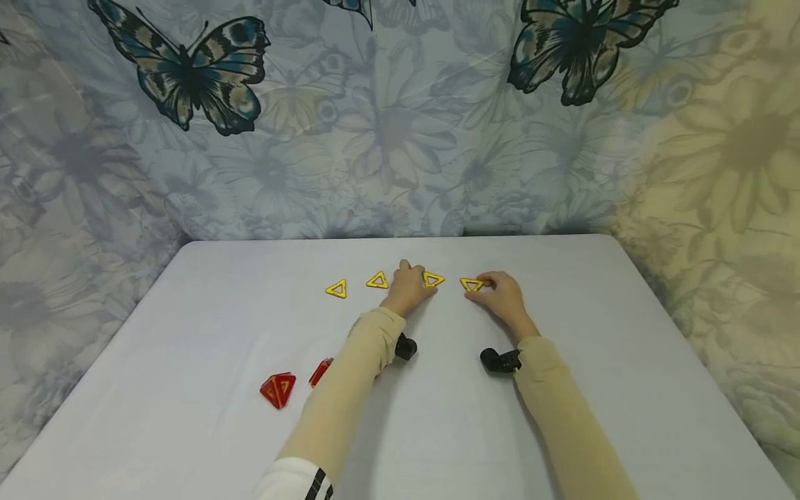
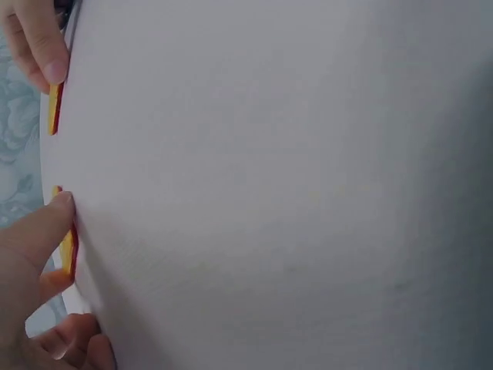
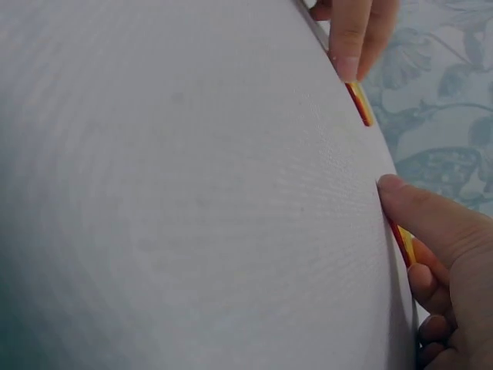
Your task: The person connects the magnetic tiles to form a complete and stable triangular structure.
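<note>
- Nearest me, the left sleeve point(image 1: 350, 389) slants inward over the white surface point(image 1: 187, 333); the right sleeve point(image 1: 571, 417) also angles inward, both arms stretched well forward.
- Beside the left forearm sit a red stack point(image 1: 278, 390) and a red piece point(image 1: 320, 373), the latter partly hidden by the sleeve.
- Black devices point(image 1: 500, 361) hang at the wrists, 1 on each.
- The left hand point(image 1: 409, 286) is narrow, thumb and a finger pinching a yellow triangle point(image 1: 435, 276) by its edges.
- The right hand point(image 1: 505, 297) turns inward, thumb nearest me, pinching another yellow triangle point(image 1: 471, 280); a gap separates these 2.
- Left of the left hand, 2 more yellow triangles point(image 1: 377, 285) lie untouched, toward the surface's far edge.
- Behind hangs butterfly-patterned cloth point(image 1: 400, 139).
</note>
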Action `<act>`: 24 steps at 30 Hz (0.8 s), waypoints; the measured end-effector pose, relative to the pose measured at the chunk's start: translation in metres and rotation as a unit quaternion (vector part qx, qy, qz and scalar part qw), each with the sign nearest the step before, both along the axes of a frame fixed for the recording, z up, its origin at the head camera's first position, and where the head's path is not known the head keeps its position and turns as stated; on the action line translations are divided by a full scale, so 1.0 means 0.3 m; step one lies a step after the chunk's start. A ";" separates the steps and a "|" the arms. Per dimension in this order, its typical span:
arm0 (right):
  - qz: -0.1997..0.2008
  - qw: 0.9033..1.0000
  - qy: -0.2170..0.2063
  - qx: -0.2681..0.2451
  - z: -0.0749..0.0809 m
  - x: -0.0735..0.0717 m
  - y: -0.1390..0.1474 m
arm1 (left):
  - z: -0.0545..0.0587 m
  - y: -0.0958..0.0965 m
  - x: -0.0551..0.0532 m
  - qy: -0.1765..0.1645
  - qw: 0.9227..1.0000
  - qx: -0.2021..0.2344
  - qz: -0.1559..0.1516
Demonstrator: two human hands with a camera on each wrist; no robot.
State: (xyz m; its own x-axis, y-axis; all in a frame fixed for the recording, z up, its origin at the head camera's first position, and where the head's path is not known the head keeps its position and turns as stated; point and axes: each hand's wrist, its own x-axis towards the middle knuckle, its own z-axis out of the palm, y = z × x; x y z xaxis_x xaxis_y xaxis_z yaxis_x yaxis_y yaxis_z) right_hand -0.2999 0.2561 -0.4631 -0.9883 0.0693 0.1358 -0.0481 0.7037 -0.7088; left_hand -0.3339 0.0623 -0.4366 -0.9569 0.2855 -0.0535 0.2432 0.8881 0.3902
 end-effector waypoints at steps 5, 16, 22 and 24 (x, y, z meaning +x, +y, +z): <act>0.001 1.000 0.000 -0.009 0.001 0.007 -0.006 | 0.008 -0.009 -0.007 0.007 0.999 0.021 -0.028; -0.003 1.000 0.020 -0.002 0.002 0.003 -0.005 | 0.012 -0.018 -0.026 0.013 0.995 0.040 -0.090; 0.015 1.000 0.025 -0.010 -0.001 0.000 -0.003 | 0.008 -0.016 -0.035 -0.019 0.997 0.026 -0.068; 0.022 0.999 0.027 -0.012 -0.005 0.003 -0.001 | 0.002 -0.015 -0.032 -0.026 0.997 0.019 -0.070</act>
